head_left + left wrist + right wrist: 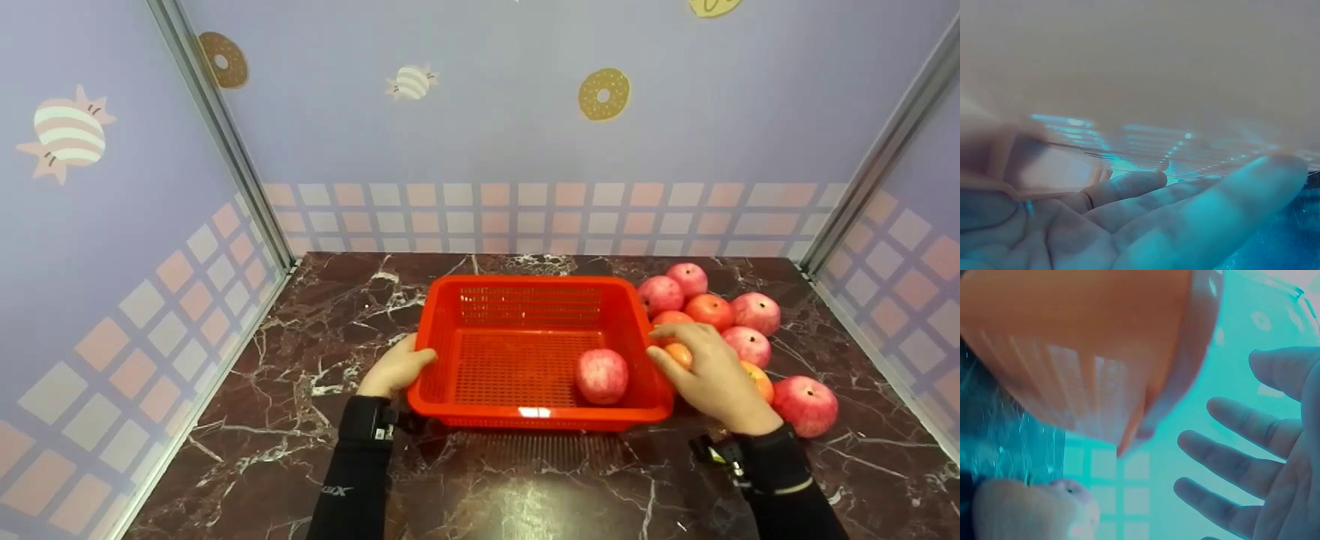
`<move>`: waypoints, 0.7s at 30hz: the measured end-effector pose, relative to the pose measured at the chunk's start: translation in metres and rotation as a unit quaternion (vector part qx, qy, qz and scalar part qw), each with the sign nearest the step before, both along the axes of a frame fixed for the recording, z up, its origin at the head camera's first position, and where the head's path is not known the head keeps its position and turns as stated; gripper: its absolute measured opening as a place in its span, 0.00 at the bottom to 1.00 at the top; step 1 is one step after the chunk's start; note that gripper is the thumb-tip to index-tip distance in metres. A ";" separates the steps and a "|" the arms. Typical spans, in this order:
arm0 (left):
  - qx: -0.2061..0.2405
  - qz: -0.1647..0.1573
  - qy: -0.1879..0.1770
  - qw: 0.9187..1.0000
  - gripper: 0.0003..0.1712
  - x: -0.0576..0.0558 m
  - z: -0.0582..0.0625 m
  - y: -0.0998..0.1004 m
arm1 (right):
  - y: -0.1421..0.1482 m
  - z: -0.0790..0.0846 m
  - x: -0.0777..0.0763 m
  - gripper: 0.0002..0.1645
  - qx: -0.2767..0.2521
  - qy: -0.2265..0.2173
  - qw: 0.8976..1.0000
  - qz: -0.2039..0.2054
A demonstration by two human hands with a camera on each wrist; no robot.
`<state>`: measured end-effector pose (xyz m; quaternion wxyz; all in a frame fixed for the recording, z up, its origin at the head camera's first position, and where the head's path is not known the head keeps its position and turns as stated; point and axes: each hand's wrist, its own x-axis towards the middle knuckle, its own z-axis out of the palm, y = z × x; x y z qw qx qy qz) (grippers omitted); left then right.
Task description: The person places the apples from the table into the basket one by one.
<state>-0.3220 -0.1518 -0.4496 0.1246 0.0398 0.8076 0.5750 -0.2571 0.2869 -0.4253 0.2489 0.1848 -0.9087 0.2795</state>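
Observation:
A red plastic basket (pixel 510 352) with slotted walls stands on the table, and one pink-red apple (pixel 602 376) lies in its right front part. My left hand (pixel 396 367) grips the basket's left side, thumb over the rim. In the left wrist view its fingers (pixel 1207 222) stretch along the basket wall (pixel 1145 73). My right hand (pixel 712 379) hovers by the right rim, above the fruit, holding nothing. Its spread fingers (pixel 1235 461) stand apart from the basket (pixel 1084 360) in the right wrist view. Beneath this hand an orange (pixel 679 355) is partly hidden.
Several apples (pixel 756 313) and orange-red fruits (pixel 709 310) cluster right of the basket. A larger apple (pixel 805 406) lies beside the right wrist. Patterned panels (pixel 480 135) enclose the dark marbled table (pixel 300 442) at the back and both sides.

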 end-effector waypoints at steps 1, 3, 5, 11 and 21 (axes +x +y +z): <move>0.001 0.000 -0.001 1.000 0.27 0.000 0.000 0.000 | 0.003 0.001 0.000 0.11 -0.003 -0.005 1.000 -0.004; 0.006 -0.003 -0.003 1.000 0.27 -0.001 0.000 -0.001 | 0.008 0.002 0.000 0.12 -0.004 -0.014 1.000 -0.015; 0.012 0.000 -0.010 1.000 0.27 -0.002 -0.001 -0.002 | 0.012 0.003 -0.001 0.12 -0.008 -0.024 0.999 -0.021; 0.028 0.014 -0.041 0.999 0.26 -0.004 -0.001 -0.001 | 0.021 0.003 -0.004 0.14 -0.003 -0.018 0.999 -0.026; 0.024 0.016 -0.033 0.999 0.28 -0.008 -0.003 -0.001 | 0.032 -0.004 -0.009 0.16 0.028 -0.061 0.997 -0.050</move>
